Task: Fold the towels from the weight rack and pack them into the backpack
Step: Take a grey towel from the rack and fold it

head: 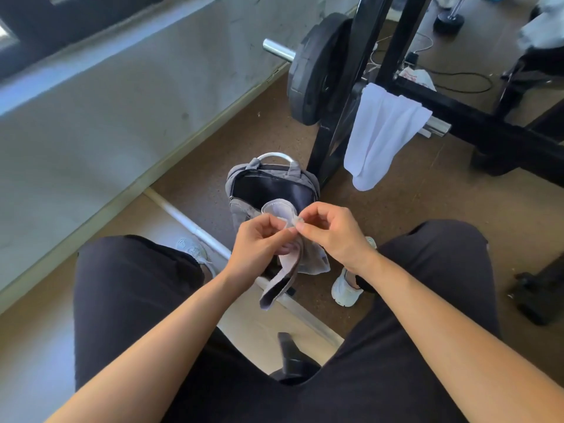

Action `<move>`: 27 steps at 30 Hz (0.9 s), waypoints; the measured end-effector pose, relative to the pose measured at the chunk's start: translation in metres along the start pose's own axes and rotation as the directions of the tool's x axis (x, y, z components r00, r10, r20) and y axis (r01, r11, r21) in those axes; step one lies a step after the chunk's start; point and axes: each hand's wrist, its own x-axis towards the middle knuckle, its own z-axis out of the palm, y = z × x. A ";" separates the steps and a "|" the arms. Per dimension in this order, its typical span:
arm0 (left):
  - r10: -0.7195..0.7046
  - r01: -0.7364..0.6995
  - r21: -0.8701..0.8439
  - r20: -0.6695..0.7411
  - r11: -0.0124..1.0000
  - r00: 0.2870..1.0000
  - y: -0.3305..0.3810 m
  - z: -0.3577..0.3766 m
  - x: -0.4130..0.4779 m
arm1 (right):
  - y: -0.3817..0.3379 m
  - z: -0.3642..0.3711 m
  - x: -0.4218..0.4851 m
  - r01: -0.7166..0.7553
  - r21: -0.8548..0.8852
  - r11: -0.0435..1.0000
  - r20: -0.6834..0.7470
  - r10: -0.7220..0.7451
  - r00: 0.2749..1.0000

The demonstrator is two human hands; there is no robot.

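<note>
Your left hand (pixel 259 242) and right hand (pixel 332 236) cover the middle of the grey towel (pixel 314 261) and the backpack (pixel 241 213) front. Its open mouth is too dark to tell any contents. Your thigh hides most of your left shoe (pixel 192 248). The top edge cuts the dumbbell (pixel 448 21), and the pale cloth (pixel 540 32) (top right corner) is blurred and cropped.

Your grey towel (pixel 287 261) dangles crumpled. At its twelve o'clock the grey backpack (pixel 274 187) stands unzipped on the floor, and at one o'clock a white towel (pixel 381 132) drapes the weight rack (pixel 393 41).
</note>
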 end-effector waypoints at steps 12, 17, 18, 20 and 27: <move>0.144 -0.135 0.112 -0.077 0.984 0.987 0.003 -0.026 0.005 | 0.005 -0.009 0.006 0.080 -0.014 0.997 0.021 -0.080 0.997; 0.004 0.033 0.320 -0.113 0.947 0.994 -0.024 -0.061 0.029 | 0.009 -0.027 0.005 -0.009 0.212 0.977 0.064 -0.004 0.998; -0.065 0.075 0.339 -0.041 0.938 0.997 -0.028 -0.063 0.033 | 0.009 -0.031 0.005 -0.030 0.260 0.965 0.082 0.009 0.997; -0.115 0.063 0.343 0.135 0.937 0.984 -0.034 -0.060 0.038 | 0.010 -0.036 0.006 -0.070 0.333 0.940 0.104 0.037 0.994; -0.021 -0.144 0.281 0.510 0.949 0.860 -0.025 -0.044 0.037 | 0.018 -0.044 0.005 -0.086 0.373 0.924 0.030 0.081 0.996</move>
